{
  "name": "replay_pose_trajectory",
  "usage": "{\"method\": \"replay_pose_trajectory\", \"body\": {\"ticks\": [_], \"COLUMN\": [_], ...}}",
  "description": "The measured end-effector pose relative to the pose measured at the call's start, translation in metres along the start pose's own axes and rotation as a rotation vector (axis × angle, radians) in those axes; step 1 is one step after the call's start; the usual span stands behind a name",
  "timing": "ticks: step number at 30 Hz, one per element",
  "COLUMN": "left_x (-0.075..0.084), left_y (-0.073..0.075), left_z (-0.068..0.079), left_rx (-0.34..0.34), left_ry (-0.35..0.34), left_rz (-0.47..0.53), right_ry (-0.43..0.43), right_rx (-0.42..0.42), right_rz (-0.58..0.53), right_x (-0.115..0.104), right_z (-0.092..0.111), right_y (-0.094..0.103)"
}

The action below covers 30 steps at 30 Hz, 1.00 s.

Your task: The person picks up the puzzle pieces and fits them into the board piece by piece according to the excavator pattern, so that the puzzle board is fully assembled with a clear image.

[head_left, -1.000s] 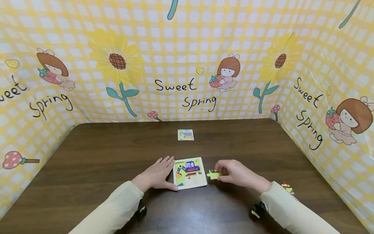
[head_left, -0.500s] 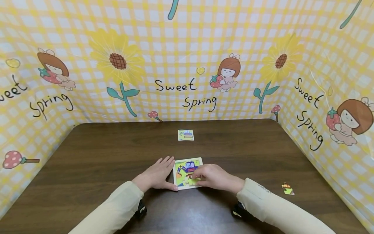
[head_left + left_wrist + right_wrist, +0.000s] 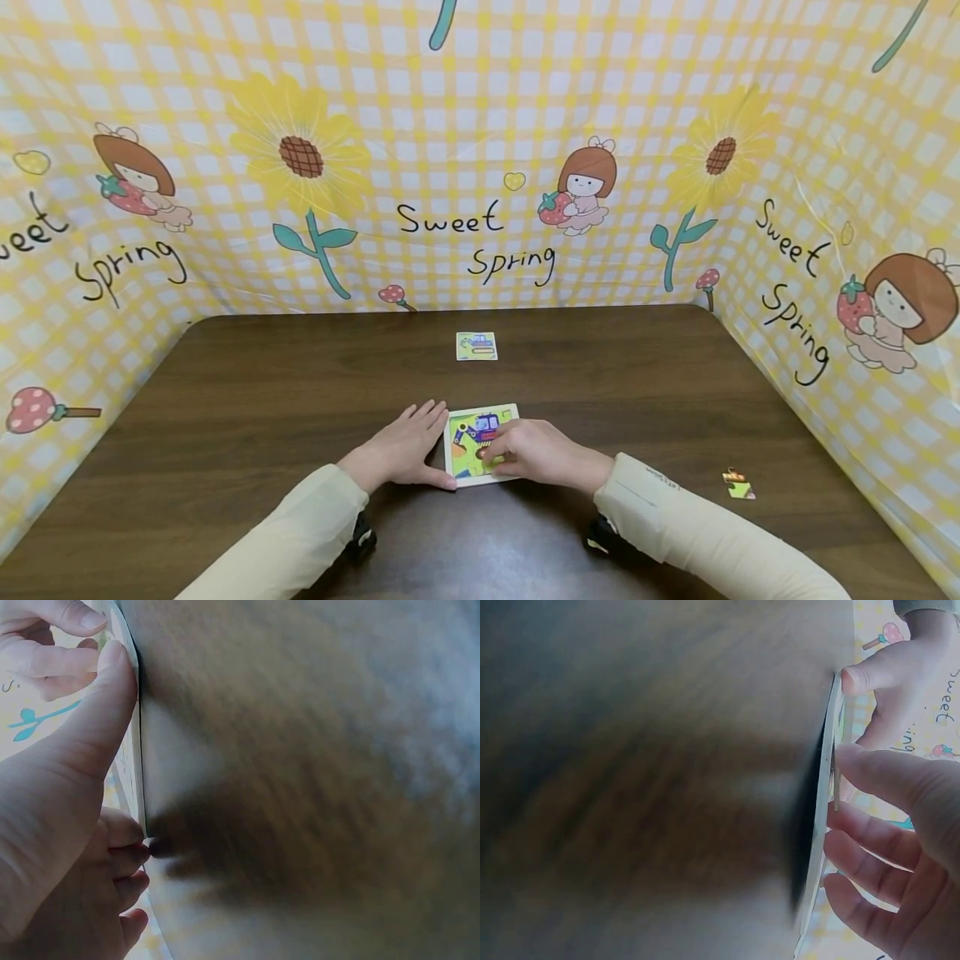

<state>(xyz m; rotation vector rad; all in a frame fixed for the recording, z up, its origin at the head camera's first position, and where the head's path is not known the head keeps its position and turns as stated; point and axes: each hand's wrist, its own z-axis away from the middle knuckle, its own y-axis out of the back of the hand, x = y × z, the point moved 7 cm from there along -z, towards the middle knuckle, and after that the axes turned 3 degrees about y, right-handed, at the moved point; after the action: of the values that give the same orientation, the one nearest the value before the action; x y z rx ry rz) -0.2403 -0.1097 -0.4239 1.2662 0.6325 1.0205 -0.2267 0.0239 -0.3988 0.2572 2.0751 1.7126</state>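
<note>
A square jigsaw board (image 3: 476, 482) with a pale rim and a blue digger picture lies at the middle of the table. My left hand (image 3: 401, 442) rests along its left side, fingers straight, the thumb at the near left corner. Over the right part of the board, my right hand (image 3: 551, 452) pinches a jigsaw piece. The right wrist view shows this piece (image 3: 837, 784) edge-on by the thumb, tilted up from the board. Its printed face is mostly hidden by the fingers in the head view.
Farther right on the dark wooden table (image 3: 300, 367) lies a loose puzzle piece (image 3: 739, 485) with orange and green print. A small picture card (image 3: 477, 346) of the digger lies behind the board. A yellow checked cloth (image 3: 450, 125) walls in the back and sides.
My right hand has moved left from beside the board to over it, carrying the jigsaw piece. The loose piece at the right is now uncovered by the sleeve. My left hand has stayed still.
</note>
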Motion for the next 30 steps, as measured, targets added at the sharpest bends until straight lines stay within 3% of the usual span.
{"method": "replay_pose_trajectory", "body": {"ticks": [13, 17, 23, 30], "left_x": [0.000, 0.000, 0.001, 0.001], "left_y": [0.000, 0.000, 0.001, 0.002], "left_z": [0.001, 0.002, 0.003, 0.002], "left_rx": [-0.009, -0.013, -0.014, -0.008], "left_ry": [0.004, 0.006, 0.007, 0.006], "left_rz": [0.016, 0.024, 0.034, 0.016], "right_ry": [0.017, 0.015, -0.103, -0.234], "right_rx": [-0.026, -0.019, 0.055, 0.097], "right_rz": [0.010, -0.053, -0.130, -0.183], "right_x": [0.000, 0.002, 0.024, 0.054], "right_z": [0.002, 0.003, 0.019, 0.062], "right_y": [-0.001, 0.007, 0.033, 0.055]}}
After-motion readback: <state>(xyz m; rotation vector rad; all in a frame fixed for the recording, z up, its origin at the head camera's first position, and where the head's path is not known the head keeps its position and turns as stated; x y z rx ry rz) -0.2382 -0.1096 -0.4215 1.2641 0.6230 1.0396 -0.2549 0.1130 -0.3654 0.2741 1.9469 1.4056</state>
